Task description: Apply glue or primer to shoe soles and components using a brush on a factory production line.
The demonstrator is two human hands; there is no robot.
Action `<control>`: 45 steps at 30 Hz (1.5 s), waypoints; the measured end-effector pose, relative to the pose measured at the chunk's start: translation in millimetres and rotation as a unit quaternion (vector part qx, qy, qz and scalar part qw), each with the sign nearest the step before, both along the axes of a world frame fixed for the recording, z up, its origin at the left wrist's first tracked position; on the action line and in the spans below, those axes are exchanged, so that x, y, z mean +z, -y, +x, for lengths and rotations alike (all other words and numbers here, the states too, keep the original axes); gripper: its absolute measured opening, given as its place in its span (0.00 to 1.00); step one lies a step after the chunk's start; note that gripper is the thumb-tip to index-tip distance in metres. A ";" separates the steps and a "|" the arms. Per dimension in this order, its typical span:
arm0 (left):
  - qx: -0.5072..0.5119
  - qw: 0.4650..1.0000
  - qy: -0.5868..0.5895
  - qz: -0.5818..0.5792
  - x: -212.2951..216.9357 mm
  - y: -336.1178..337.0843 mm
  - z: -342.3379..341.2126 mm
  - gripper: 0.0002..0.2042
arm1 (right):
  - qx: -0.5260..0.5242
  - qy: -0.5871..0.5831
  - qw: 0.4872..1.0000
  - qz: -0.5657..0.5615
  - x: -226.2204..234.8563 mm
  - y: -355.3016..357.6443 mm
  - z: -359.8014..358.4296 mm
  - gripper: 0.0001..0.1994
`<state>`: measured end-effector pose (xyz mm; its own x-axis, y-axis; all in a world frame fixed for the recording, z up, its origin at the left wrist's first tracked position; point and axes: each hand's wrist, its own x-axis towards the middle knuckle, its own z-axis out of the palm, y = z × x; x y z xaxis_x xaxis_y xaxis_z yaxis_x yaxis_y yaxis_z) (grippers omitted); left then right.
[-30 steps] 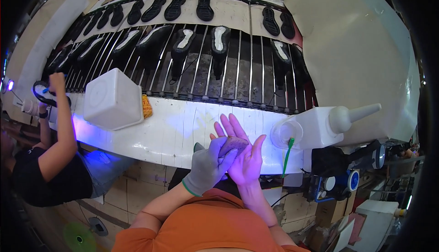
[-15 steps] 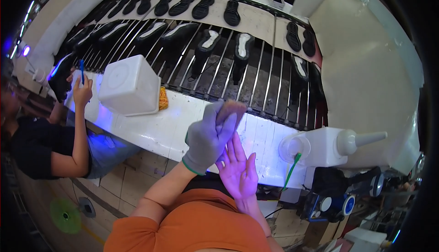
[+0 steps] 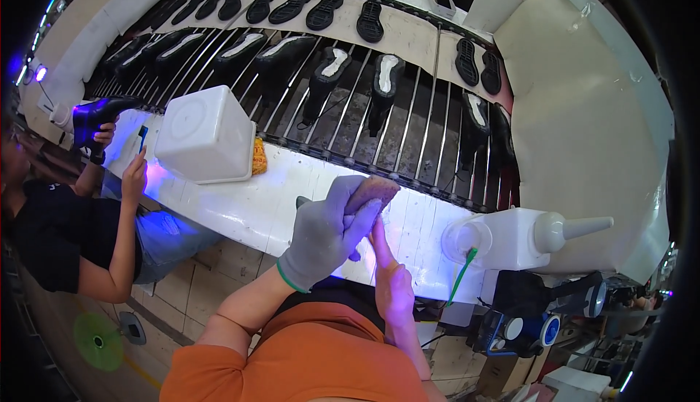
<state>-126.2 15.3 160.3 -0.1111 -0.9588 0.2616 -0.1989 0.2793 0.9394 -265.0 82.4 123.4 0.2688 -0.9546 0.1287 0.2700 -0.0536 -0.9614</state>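
Note:
My left hand (image 3: 321,231), in a grey knit glove with a green cuff, is closed on a brown, flat pad (image 3: 373,192) above the near white bench (image 3: 270,205). Bare, my right hand (image 3: 395,289) is just below and right of it. Its index finger stretches up to the pad's lower edge and seems to touch it, while the other fingers look curled and partly hidden. I see nothing held in the right hand. To its right are a clear cup (image 3: 467,236) with a green handle in it and a white nozzle bottle (image 3: 521,238).
Beyond the bench, a rod conveyor (image 3: 410,121) carries black shoe uppers (image 3: 386,85); black soles (image 3: 370,21) line the shelf behind. A white square container (image 3: 205,136) stands beside an orange-yellow sponge-like piece (image 3: 259,155). At left, a co-worker (image 3: 80,234) holds a black boot (image 3: 98,119) and a blue brush (image 3: 142,136).
My right hand has turned from an open palm to a stretched index finger at the pad. My left hand and pad have lowered slightly. The co-worker has tilted the boot and lowered the brush.

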 end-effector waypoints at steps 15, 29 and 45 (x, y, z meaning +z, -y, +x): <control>-0.107 0.989 -0.018 0.100 -1.2 -39.0 13.7 0.11 | -0.072 -0.170 0.979 -0.084 -2.0 8.1 -14.7 0.38; -0.031 0.997 0.063 -0.040 -10.2 -33.0 -7.0 0.12 | -0.096 -0.176 0.976 -0.091 2.2 6.5 -18.5 0.40; 0.058 0.986 0.111 -0.107 -7.8 1.3 -18.6 0.14 | -0.078 -0.254 0.959 -0.097 5.5 2.7 -20.6 0.29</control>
